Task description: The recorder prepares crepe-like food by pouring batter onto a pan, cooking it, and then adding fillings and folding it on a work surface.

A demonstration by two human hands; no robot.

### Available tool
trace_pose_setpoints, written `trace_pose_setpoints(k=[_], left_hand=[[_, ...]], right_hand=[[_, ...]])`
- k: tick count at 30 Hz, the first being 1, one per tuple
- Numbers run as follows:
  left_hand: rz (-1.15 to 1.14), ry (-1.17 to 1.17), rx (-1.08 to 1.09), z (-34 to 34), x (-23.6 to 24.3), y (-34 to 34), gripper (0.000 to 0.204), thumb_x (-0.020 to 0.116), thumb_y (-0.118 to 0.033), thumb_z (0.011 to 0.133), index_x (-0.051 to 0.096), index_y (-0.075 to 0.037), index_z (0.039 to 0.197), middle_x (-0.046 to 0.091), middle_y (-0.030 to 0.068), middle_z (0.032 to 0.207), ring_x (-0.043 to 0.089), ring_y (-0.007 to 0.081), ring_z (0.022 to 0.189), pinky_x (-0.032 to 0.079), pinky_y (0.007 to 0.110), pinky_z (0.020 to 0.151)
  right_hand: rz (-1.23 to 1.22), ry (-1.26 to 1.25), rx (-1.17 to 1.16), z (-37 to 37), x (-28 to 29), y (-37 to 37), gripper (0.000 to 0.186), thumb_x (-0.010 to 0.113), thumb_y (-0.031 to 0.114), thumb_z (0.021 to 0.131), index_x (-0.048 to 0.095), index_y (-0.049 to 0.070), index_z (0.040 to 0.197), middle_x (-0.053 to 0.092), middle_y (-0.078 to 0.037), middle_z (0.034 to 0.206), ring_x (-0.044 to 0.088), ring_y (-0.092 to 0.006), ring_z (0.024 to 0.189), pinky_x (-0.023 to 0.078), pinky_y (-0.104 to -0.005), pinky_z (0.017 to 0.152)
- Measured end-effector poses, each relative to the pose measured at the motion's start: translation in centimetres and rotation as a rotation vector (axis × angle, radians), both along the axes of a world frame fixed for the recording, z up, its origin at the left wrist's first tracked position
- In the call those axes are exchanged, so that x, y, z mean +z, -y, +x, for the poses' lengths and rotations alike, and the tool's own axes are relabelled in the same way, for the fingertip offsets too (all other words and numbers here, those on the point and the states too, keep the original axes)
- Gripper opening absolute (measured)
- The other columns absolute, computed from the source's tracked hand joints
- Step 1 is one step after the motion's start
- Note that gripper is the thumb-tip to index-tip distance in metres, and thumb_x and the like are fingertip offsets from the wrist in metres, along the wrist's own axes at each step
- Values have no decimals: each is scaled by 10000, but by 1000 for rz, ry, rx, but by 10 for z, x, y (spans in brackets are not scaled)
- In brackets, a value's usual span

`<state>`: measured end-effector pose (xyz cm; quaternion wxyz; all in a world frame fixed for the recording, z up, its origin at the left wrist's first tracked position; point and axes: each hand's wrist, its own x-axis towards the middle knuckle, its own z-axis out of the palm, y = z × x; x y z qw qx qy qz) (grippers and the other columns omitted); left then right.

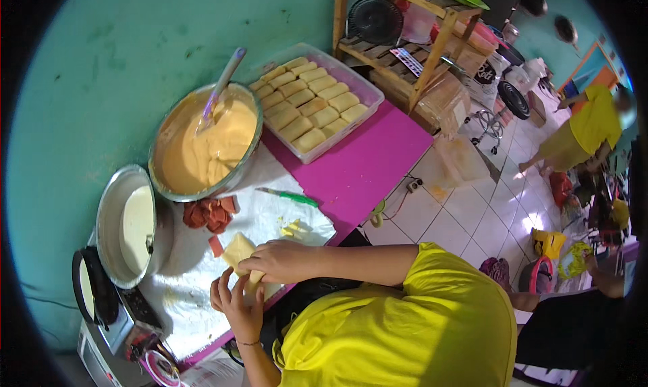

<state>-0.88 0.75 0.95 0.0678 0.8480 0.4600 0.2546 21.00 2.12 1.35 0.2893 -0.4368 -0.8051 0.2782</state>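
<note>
Reading this one as mid-roll: the pale roll (256,277) is at the near edge of the table (381,144), grasped by the curled fingers of the right hand (280,260); the left hand (241,311) has its fingers bent and spread just beside it, contact I can't tell. A pale wrapper (237,248) lies just past them, apparently flat, not yet rolled. Done, I'd judge: the rows of rolls (297,107) in the clear tub (341,142). Left: a loose pile of red-brown slices (208,215), plus plenty of tan mixture (189,150) with a spatula (223,86) in it. Metal bowl (108,245) of pale liquid stands further left, use unclear to me. Surface: magenta top, white sheet (192,279) over part, green-handled knife (297,198) on it. Room: teal wall (101,83), wooden shelf (435,56), tiled floor (466,218), co-worker (594,123) in yellow far right.
</note>
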Motion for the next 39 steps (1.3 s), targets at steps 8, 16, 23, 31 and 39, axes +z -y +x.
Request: trace_pose_setpoints(k=[8, 16, 23, 31, 39], left_hand=[[-240, 199, 20, -3, 6, -21, 513, 745, -68, 846, 571, -63, 1328, 665, 65, 1069, 589, 228, 1042, 324, 397, 1018], [-86, 104, 115, 1, -5, -30, 441, 746, -116, 832, 622, -86, 1254, 629, 73, 1138, 542, 271, 1149, 313, 432, 1036], [-93, -113, 2, 7, 5, -28, 513, 806, -235, 752, 650, -148, 1233, 498, 124, 1384, 384, 401, 1320, 263, 519, 1107], [-117, 102, 1, -8, 6, -48, 343, 743, -182, 817, 638, -105, 1134, 687, 54, 1058, 595, 272, 1069, 348, 445, 925], [-17, 31, 88, 9, -5, -75, 329, 700, -296, 855, 636, -105, 1116, 609, 83, 1105, 555, 286, 1067, 397, 448, 889]], right_hand=[[83, -83, -50, -1, -6, -17, 356, 749, 247, 846, 662, 50, 1129, 696, -164, 1085, 656, -351, 1035, 514, -443, 902], [124, 191, -143, -5, -3, -23, 437, 750, 327, 849, 660, 63, 1186, 564, -119, 1160, 541, -312, 1138, 474, -421, 982], [147, 152, -85, 7, 5, -14, 462, 800, 252, 761, 666, 63, 1161, 510, -117, 1242, 489, -329, 1191, 489, -433, 997], [-52, 91, 62, -6, 18, -43, 481, 737, 233, 852, 606, 69, 1285, 598, -169, 1227, 572, -349, 1173, 486, -447, 993], [17, 148, -137, -4, 19, -62, 368, 701, 239, 896, 658, 13, 1183, 648, -195, 1143, 632, -398, 1031, 509, -466, 923]])
